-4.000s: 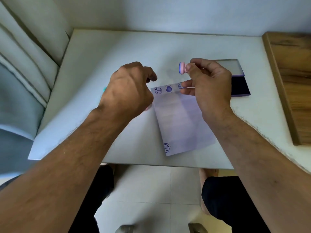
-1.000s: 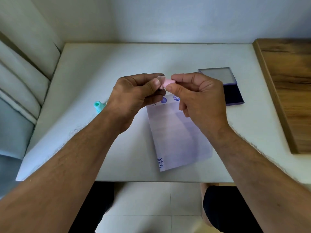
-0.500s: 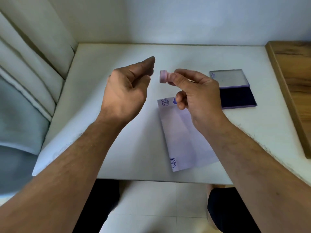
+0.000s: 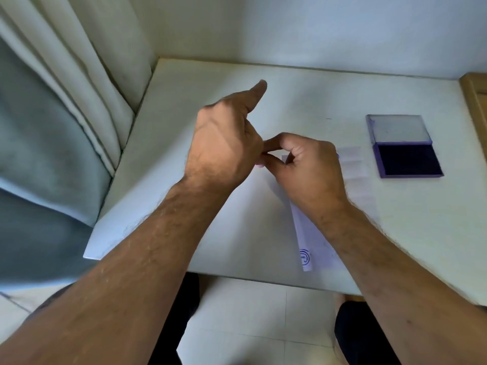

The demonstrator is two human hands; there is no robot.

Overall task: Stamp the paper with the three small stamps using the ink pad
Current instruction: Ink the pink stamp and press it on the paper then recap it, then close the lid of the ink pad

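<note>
My right hand (image 4: pixel 308 169) hovers over the top of the paper (image 4: pixel 303 233), its thumb and forefinger pinched toward my left hand. A sliver of the pink stamp (image 4: pixel 259 165) shows between the two hands; the rest of it is hidden. My left hand (image 4: pixel 226 143) meets the right fingertips. Its forefinger points straight out over the table, and the back of the hand hides its other fingers. The paper carries a round blue print at its near corner. The ink pad (image 4: pixel 408 160) lies open to the right, its clear lid folded back.
The white table (image 4: pixel 184 106) stands against a wall, with a pale curtain (image 4: pixel 66 101) at its left edge. A wooden surface (image 4: pixel 477 93) adjoins the table at the far right. My knees and a tiled floor show below the near edge.
My left hand has come back to the right hand's fingertips, hiding most of the pink stamp. Both hands have dropped lower over the paper, and the view has turned left.
</note>
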